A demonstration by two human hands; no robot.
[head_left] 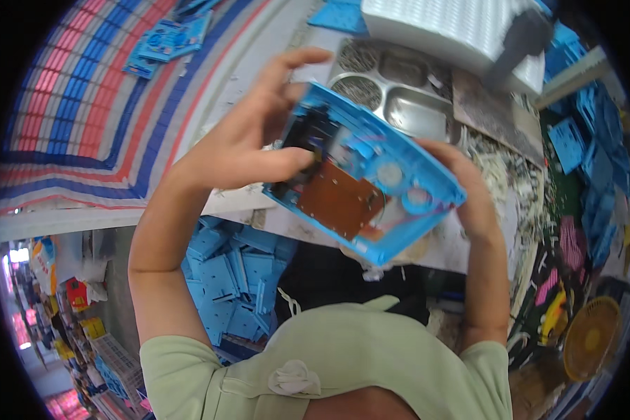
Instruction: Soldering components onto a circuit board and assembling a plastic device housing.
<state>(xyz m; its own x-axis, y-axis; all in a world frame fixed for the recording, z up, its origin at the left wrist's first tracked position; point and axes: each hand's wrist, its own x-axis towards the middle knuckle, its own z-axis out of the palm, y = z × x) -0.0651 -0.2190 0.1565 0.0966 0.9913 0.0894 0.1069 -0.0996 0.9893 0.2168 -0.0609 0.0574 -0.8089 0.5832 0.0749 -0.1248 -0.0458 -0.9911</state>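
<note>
A blue plastic housing [427, 178], open on the side facing me, is held tilted above the workbench. Inside it are a brown circuit board [339, 199], a black mechanism at its left end, thin wires and round fittings. My left hand [248, 140] grips the left end, its thumb pressed on the black part and its index finger stretched out above the rim. Around the right end, my right hand [469, 185] is closed, with most of its fingers hidden behind the housing.
Behind the housing, a metal tray [416, 108] holds small screws in its compartments. A white foam box [455, 35] stands beyond it. Blue panels [231, 280] are heaped below the bench at left; blue packets [168, 42] lie on striped sheeting. A yellow basket [593, 336] is at lower right.
</note>
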